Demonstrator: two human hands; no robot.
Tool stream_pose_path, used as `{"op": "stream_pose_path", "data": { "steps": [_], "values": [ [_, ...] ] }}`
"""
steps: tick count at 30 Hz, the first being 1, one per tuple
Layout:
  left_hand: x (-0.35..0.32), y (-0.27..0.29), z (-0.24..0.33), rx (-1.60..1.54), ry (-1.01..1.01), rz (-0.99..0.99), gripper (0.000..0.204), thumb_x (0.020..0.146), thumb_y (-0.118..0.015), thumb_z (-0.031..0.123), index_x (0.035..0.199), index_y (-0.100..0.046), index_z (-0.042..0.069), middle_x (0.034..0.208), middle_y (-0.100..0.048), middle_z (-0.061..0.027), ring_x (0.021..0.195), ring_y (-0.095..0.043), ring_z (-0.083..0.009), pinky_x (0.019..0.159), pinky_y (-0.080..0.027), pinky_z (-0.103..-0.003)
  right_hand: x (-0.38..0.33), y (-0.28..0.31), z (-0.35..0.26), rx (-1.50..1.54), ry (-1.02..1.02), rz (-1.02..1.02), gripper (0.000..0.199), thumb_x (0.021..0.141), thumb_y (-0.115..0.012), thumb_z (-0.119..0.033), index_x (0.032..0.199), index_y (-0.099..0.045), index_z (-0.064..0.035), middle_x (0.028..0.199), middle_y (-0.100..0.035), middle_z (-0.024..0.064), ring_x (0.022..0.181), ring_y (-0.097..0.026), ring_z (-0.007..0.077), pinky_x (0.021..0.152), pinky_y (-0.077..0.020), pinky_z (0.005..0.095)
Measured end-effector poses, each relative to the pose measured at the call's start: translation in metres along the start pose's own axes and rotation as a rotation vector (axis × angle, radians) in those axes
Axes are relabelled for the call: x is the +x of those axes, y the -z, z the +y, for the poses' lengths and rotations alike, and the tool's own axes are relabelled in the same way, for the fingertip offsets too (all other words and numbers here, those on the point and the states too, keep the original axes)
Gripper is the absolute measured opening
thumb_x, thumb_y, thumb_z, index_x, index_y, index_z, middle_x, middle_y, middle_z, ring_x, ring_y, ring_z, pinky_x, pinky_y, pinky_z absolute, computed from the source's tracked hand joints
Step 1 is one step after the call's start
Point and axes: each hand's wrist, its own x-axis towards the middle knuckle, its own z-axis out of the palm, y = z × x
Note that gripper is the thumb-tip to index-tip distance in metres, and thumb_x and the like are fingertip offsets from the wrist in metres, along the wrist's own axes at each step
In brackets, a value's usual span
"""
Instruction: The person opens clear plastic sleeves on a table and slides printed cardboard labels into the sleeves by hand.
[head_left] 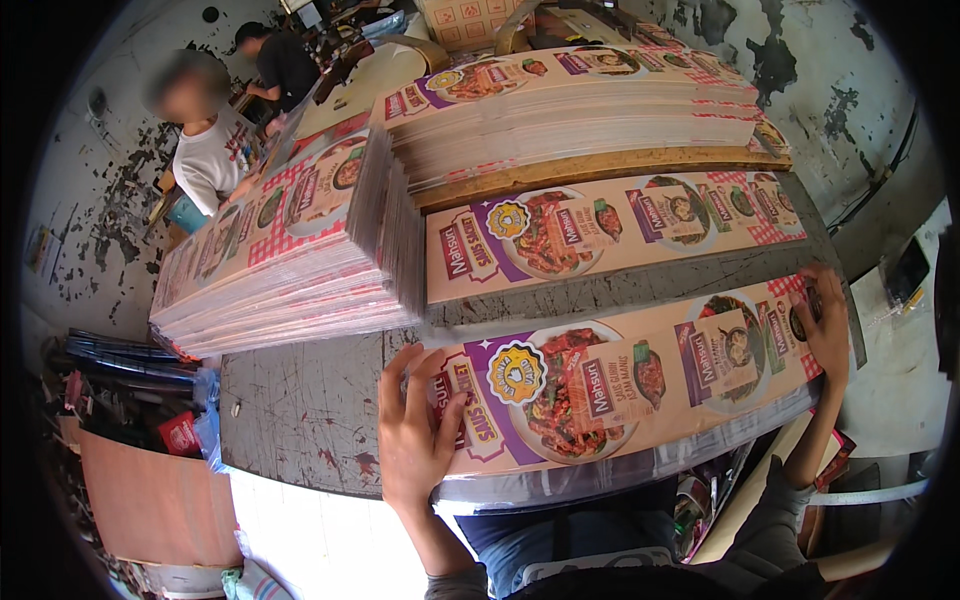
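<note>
A long printed banner sheet (660, 380), peach-coloured with food pictures and a red-checked right end, lies across the near side of the grey table. My left hand (415, 435) is at its left end, thumb on the print and fingers along the far-left corner. The right end is held by my right hand (825, 325), its fingers curving over the edge and partly hidden. Shiny plastic (640, 468) shows along the sheet's near edge. Just beyond, a matching sheet (610, 230) lies flat, touched by neither hand.
A thick stack of printed sheets (290, 260) stands on the table's left side. Another tall stack (570, 115) rests at the back behind a wooden strip (610, 175). The scratched grey tabletop (300, 420) shows at left. Two people (205, 150) are at the far left.
</note>
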Motion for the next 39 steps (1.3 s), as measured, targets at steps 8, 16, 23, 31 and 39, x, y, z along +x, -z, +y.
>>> {"op": "stream_pose_path", "data": {
  "steps": [8,16,23,31,39],
  "values": [
    [-0.0003,0.0009,0.0017,0.011,0.026,-0.025,0.042,0.075,-0.067,0.012,0.114,-0.053,0.005,0.117,-0.046,-0.0194,0.102,-0.049,-0.0376,0.082,-0.045,-0.044,-0.0001,-0.0005,0.0029,0.010,-0.018,-0.003,0.029,0.082,-0.058,-0.017,0.104,-0.051,-0.0001,0.102,-0.053,0.0141,0.091,-0.051,0.0291,0.078,-0.0402,0.0336],
    [0.0003,0.0006,0.0013,0.015,0.003,-0.005,0.039,0.075,-0.066,0.011,0.111,-0.054,0.003,0.114,-0.047,-0.0189,0.099,-0.049,-0.0370,0.080,-0.045,-0.044,0.0001,-0.0008,0.0023,0.016,0.010,0.012,0.028,0.081,-0.058,-0.016,0.104,-0.051,0.0000,0.103,-0.053,0.0147,0.091,-0.051,0.0295,0.078,-0.0400,0.0341],
    [-0.0002,0.0003,0.0008,0.015,-0.002,0.021,0.037,0.075,-0.067,0.010,0.109,-0.055,0.003,0.113,-0.048,-0.0185,0.098,-0.050,-0.0360,0.079,-0.045,-0.043,0.0001,-0.0021,0.0032,0.006,0.004,0.015,0.028,0.081,-0.058,-0.015,0.103,-0.052,0.0001,0.104,-0.053,0.0156,0.094,-0.051,0.0318,0.081,-0.0394,0.0356],
    [-0.0010,0.0003,0.0029,0.014,0.017,0.043,0.034,0.074,-0.067,0.009,0.106,-0.056,0.001,0.110,-0.050,-0.0180,0.097,-0.052,-0.0349,0.077,-0.046,-0.041,-0.0006,-0.0010,0.0012,0.011,0.010,0.017,0.027,0.081,-0.058,-0.015,0.103,-0.052,0.0002,0.105,-0.053,0.0158,0.096,-0.051,0.0317,0.083,-0.0387,0.0353],
    [-0.0015,0.0001,0.0022,0.020,0.008,0.059,0.032,0.074,-0.066,0.007,0.104,-0.056,0.001,0.109,-0.050,-0.0176,0.095,-0.052,-0.0345,0.077,-0.046,-0.041,-0.0006,-0.0002,0.0029,0.008,0.025,0.006,0.028,0.081,-0.058,-0.015,0.103,-0.051,0.0010,0.104,-0.053,0.0148,0.093,-0.050,0.0302,0.081,-0.0389,0.0343]
  ]
}}
